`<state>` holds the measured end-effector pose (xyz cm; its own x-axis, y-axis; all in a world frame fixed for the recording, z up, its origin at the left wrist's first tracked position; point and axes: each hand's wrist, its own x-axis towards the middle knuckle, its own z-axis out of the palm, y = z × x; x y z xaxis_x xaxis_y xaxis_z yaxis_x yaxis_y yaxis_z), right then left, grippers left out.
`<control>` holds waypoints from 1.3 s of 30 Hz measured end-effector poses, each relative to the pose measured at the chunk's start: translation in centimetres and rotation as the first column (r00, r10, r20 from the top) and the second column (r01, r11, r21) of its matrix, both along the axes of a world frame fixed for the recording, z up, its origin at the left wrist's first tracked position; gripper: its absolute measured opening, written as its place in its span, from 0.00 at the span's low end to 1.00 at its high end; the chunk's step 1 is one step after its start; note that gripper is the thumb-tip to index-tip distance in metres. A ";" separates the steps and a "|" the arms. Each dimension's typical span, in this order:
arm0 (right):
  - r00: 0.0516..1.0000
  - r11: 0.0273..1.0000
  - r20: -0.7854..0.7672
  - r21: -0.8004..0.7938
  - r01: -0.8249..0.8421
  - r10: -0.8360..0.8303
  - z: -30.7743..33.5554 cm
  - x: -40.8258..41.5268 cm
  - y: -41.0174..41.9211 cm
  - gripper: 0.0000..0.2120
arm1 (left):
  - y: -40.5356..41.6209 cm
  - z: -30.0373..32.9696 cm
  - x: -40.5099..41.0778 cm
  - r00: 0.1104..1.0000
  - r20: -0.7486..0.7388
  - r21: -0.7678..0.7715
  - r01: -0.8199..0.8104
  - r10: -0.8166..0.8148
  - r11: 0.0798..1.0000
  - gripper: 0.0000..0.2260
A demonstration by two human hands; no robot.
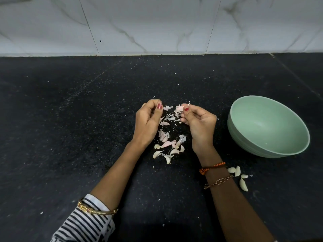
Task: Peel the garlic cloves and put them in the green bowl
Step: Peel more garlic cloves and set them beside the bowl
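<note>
Both your hands were pinching: your right hand [197, 119] gripped a garlic clove [179, 109], your left hand [148, 117] a skin scrap, with the green bowl [244, 137] just rightward of that right grip.

Peels [170, 137] lie between both hands; bowl [244, 137] right of them; 4 cloves [239, 177] before it.

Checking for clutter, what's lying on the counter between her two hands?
In the head view, loose garlic skins lie between the left hand and right hand.
</note>
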<state>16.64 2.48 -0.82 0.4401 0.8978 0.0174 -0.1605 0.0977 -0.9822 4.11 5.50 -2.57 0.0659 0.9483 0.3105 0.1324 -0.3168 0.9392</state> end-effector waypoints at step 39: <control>0.961 0.994 0.257 0.019 -0.105 0.097 -0.9 -0.6 0.0 0.03 | -0.4 1.3 0.3 0.993 0.080 -0.107 0.096 -0.087 0.990 0.13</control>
